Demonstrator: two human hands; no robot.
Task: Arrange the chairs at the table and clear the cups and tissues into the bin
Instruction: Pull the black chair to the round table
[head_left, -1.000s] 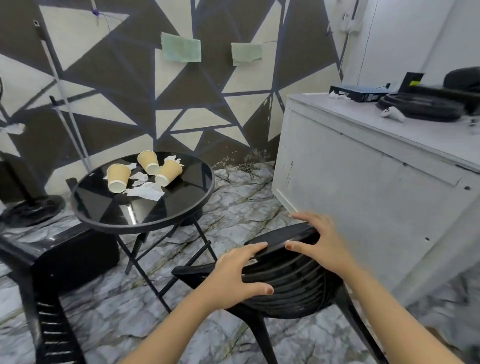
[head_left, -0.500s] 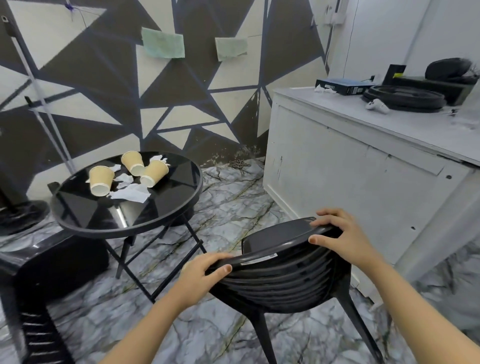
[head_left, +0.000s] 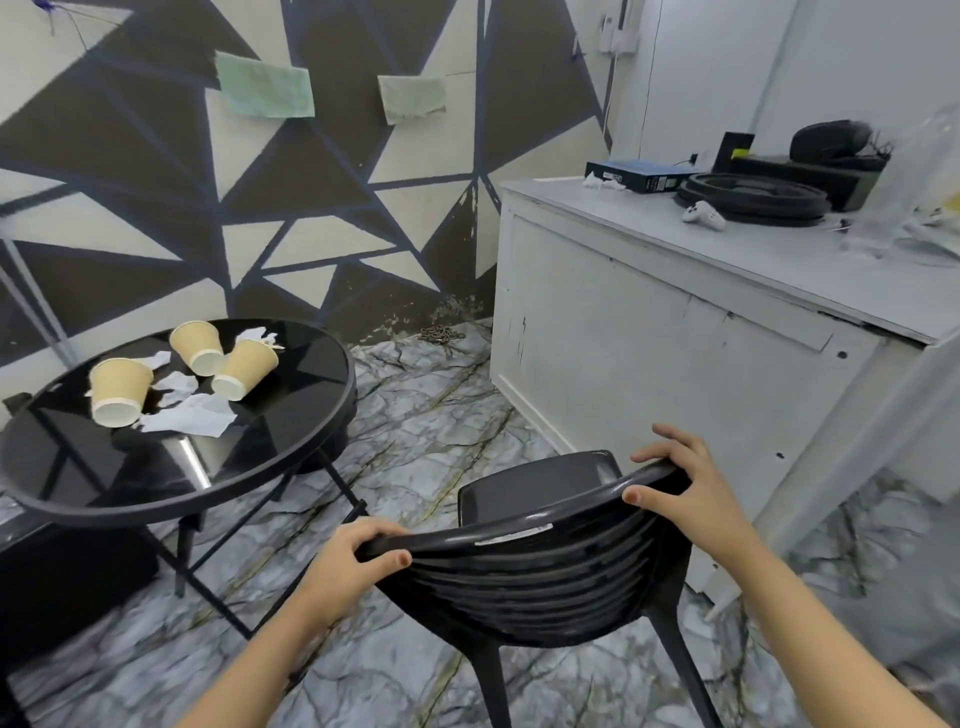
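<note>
the left hand (head_left: 349, 558) and right hand (head_left: 685, 491) are each curled over the top rail of the black chair (head_left: 530, 566), thumbs facing the camera. swung carelessly toward the round table (head_left: 291, 462) to its left, it could knock the thin crossed legs and roll the three tipped paper cups (head_left: 120, 391) and crumpled tissues (head_left: 189, 415) off. the chair is glossy ribbed plastic, standing just beside the white cabinet (head_left: 649, 332).
</note>
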